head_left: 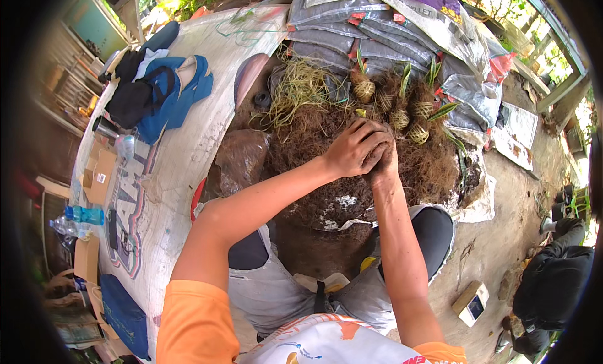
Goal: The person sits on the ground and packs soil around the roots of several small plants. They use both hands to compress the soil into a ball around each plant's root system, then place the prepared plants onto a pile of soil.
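My left hand (pixel 359 149) and my right hand (pixel 384 159) are pressed together above a heap of brown plant fibre (pixel 311 147) and dark soil (pixel 315 204). Both are smeared with soil and cupped around something mostly hidden, likely a clump of soil or fibre; a small yellow-green leaf tip (pixel 361 112) shows just beyond the fingers. Behind my hands lie several fibre-wrapped root balls bound in woven strips, such as one at the back (pixel 364 90), with green, sword-shaped leaves (pixel 443 110). Loose green-yellow strips (pixel 301 91) are piled at the back left of the heap.
Stacked grey plastic sacks (pixel 325 53) stand behind the heap. At left, a long white board (pixel 183 175) holds a blue cloth bag (pixel 181 100), bottles (pixel 85 215) and cardboard. A clear plastic bag (pixel 242 156) lies beside the heap. Another person (pixel 551 284) is at far right, near a small box (pixel 471 303).
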A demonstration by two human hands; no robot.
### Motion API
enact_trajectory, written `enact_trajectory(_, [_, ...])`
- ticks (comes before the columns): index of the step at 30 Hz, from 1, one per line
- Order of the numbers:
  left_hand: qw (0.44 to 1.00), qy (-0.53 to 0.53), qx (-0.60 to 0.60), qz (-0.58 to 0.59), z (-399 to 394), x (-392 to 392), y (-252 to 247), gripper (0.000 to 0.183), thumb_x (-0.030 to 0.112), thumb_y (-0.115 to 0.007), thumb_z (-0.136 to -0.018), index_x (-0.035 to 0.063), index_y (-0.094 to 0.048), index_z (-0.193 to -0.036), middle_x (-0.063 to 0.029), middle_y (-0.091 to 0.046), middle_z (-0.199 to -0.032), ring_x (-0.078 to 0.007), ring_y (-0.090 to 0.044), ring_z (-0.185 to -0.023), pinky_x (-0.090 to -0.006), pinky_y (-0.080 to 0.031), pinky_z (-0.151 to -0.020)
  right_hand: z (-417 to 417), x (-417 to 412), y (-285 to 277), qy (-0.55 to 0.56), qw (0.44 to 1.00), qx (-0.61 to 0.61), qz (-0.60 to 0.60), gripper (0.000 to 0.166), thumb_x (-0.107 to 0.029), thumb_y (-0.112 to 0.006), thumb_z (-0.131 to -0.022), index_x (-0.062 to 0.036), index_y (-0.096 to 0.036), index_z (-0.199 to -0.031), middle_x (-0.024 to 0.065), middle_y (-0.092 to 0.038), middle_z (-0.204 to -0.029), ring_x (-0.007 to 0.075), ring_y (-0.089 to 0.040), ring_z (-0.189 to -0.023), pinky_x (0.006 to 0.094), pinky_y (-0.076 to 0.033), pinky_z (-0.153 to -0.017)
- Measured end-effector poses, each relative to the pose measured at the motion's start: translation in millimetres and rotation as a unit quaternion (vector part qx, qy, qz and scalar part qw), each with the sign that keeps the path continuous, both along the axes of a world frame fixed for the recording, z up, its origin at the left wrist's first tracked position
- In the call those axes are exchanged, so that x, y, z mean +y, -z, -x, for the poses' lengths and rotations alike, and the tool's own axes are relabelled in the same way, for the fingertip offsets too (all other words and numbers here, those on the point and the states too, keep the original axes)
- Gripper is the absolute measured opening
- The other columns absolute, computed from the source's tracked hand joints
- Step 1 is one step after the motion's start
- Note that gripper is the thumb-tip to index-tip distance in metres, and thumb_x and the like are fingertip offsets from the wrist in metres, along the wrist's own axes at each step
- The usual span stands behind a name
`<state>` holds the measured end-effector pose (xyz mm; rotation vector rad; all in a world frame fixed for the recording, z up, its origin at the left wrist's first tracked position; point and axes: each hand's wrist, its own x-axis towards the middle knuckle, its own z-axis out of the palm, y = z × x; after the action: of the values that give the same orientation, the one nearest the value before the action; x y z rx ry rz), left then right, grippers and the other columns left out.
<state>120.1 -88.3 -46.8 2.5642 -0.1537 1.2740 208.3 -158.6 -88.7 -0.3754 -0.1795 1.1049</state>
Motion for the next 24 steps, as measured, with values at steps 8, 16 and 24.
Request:
enact_trajectory(8, [1.0, -0.021, -0.007, -0.003, 3.4, -3.5, 23.9, 0.025, 0.016, -0.055, -0.081, 0.0101, -0.056, -0.105, -0.0112, -0.047, -0.091, -0.0303, -0.049, -0.089, -0.0448, -0.04, -0.082, 11.6, -5.4, -13.8, 0.013, 0.998, -0.03, 0.047, 0.024, -0.027, -0.043, -0.097, -0.0083, -0.057, -0.103, 0.0062, -0.059, -0.097, 0.0198, -0.058, -0.088, 0.0331, -0.052, -0.078])
enact_trajectory(16, [0.997, -0.03, -0.029, -0.06, 9.6, 3.0, 25.8, 0.03, 0.016, -0.056, -0.079, 0.0119, -0.054, -0.109, -0.0109, -0.047, -0.093, -0.031, -0.048, -0.088, -0.0452, -0.04, -0.082, 10.2, -2.8, 4.5, 0.025, 0.994, -0.086, 0.068, 0.031, -0.033, -0.031, -0.101, -0.0095, -0.052, -0.108, 0.0086, -0.057, -0.105, 0.0226, -0.057, -0.096, 0.0363, -0.052, -0.082])
enact_trajectory(24, [0.991, -0.017, 0.002, -0.135, 18.2, 23.4, 39.7, 0.038, 0.022, -0.061, -0.078, 0.0151, -0.053, -0.115, -0.0119, -0.048, -0.1, -0.0315, -0.049, -0.091, -0.0461, -0.039, -0.086, 24.8, 7.5, -7.2, -0.036, 0.991, -0.009, 0.13, 0.051, -0.046, -0.026, -0.099, -0.009, -0.041, -0.13, 0.0129, -0.046, -0.128, 0.0268, -0.047, -0.117, 0.0431, -0.044, -0.098])
